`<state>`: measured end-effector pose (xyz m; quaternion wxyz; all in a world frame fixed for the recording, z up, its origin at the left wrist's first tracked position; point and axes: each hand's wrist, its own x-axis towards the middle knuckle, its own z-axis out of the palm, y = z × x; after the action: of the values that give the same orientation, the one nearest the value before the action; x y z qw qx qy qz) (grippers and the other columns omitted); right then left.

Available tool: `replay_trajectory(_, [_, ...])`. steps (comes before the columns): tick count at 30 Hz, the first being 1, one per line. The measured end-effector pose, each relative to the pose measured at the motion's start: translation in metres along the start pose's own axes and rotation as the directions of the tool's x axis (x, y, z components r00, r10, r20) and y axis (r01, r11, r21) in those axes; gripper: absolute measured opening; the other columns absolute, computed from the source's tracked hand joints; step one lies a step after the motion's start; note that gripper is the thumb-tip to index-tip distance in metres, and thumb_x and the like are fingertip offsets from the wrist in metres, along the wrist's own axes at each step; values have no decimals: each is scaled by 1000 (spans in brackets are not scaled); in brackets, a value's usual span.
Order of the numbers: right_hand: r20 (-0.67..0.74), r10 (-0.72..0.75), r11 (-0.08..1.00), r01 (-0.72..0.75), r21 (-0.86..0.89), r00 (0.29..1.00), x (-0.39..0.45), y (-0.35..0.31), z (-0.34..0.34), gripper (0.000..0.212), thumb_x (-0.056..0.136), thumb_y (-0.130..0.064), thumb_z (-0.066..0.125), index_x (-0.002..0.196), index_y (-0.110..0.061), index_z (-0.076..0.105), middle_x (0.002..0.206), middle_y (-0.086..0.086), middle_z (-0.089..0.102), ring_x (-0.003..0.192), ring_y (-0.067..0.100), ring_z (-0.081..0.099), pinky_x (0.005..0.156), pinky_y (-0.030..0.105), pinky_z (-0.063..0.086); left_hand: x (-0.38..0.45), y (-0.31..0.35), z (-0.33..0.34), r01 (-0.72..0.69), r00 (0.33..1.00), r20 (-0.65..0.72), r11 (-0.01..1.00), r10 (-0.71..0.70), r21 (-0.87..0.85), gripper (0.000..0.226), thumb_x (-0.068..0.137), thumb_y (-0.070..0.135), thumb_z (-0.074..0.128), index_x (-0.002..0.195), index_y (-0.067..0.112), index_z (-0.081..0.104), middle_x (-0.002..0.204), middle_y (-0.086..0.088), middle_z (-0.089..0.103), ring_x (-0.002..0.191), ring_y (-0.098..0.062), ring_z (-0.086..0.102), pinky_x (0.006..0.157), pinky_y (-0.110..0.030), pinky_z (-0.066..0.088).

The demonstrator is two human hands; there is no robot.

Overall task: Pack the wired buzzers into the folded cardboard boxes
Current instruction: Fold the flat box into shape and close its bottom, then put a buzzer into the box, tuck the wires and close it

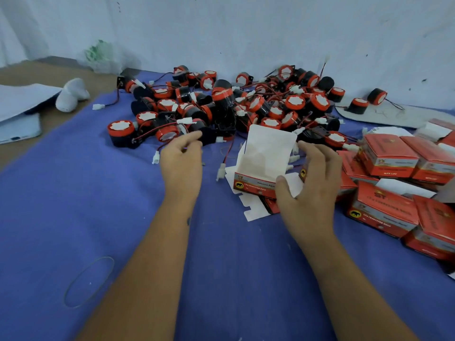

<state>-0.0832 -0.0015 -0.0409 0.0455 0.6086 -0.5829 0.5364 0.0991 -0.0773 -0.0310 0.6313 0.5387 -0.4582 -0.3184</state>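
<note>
A heap of black and red wired buzzers with white plugs lies at the back of the blue cloth. My left hand reaches to the heap's front edge, its fingertips at a black buzzer; whether it grips is unclear. An orange cardboard box stands in the middle with its white lid flap up. My right hand is at the box's right side, thumb against its front corner, fingers spread and relaxed.
Several closed orange boxes are stacked at the right. A flat unfolded box lies under the open one. A rubber band lies at the near left. White papers and a white cloth lump sit far left.
</note>
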Motion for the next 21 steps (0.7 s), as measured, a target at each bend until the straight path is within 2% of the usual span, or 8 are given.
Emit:
replay_trajectory(2, [-55, -74, 997, 75, 14, 996, 0, -4, -1, 50, 81, -11, 60, 130, -9, 50, 129, 7, 42, 120, 20, 45, 101, 37, 43, -1, 10, -6, 63, 998, 15, 962, -61, -264, 30, 95, 1, 49, 102, 16, 74, 77, 9, 70, 65, 0, 60, 61, -13, 47])
replay_trajectory(3, [-54, -106, 993, 109, 50, 993, 0, -7, -1, 44, 83, -10, 58, 126, -8, 52, 124, 5, 45, 111, 16, 49, 96, 27, 43, -3, 14, -9, 58, 998, 54, 948, -44, -312, 32, 94, -1, 49, 98, 17, 75, 79, 8, 71, 70, -4, 62, 65, -14, 48])
replay_trajectory(6, [44, -113, 966, 99, 238, 993, -7, -20, 4, 30, 92, -16, 48, 121, -13, 56, 107, -5, 56, 87, 4, 54, 77, 8, 41, -20, 22, -5, -88, 984, 132, 968, 122, -237, 35, 90, -2, 50, 86, 23, 74, 76, 13, 71, 74, -2, 62, 71, -15, 49])
replay_trajectory(9, [184, -48, 941, -17, 339, 982, -14, -30, 10, 34, 98, -20, 46, 131, -27, 49, 111, -17, 57, 91, 1, 58, 75, 8, 44, -46, 27, 9, -294, 942, 142, 951, 306, -98, 27, 84, 6, 50, 80, 24, 71, 79, 12, 67, 81, -7, 60, 75, -21, 48])
replay_trajectory(12, [285, -3, 915, -113, 388, 958, -14, -31, 11, 42, 100, -15, 40, 136, -37, 37, 118, -16, 57, 97, 2, 63, 82, 22, 53, -59, 28, 17, -479, 875, 79, 878, 478, -3, 24, 86, 4, 50, 80, 17, 70, 81, 3, 65, 87, -16, 55, 81, -15, 38])
replay_trajectory(14, [313, 13, 903, -145, 404, 950, -13, -28, 11, 46, 100, -4, 40, 137, -32, 38, 119, -3, 60, 96, 9, 66, 83, 35, 55, -61, 31, 19, -610, 792, 72, 791, 606, 43, 22, 88, 2, 50, 81, 9, 70, 80, -1, 64, 85, -20, 54, 85, -12, 33])
replay_trajectory(17, [336, 26, 894, -173, 414, 941, -11, -31, 18, 47, 96, 0, 51, 139, -17, 42, 118, 6, 60, 89, 10, 64, 71, 26, 53, -65, 47, 21, -742, 670, 67, 669, 739, 40, 24, 89, 8, 45, 83, 6, 69, 81, -2, 62, 85, -20, 53, 85, -18, 34])
replay_trajectory(21, [391, -34, 945, -98, 312, 920, -5, -36, 30, 43, 89, -16, 62, 127, -1, 52, 118, 8, 56, 103, 13, 55, 79, 22, 46, -73, 75, 20, -686, 714, 28, 707, 700, -175, 20, 91, 12, 42, 87, 17, 62, 83, 6, 58, 83, -21, 57, 78, -34, 45])
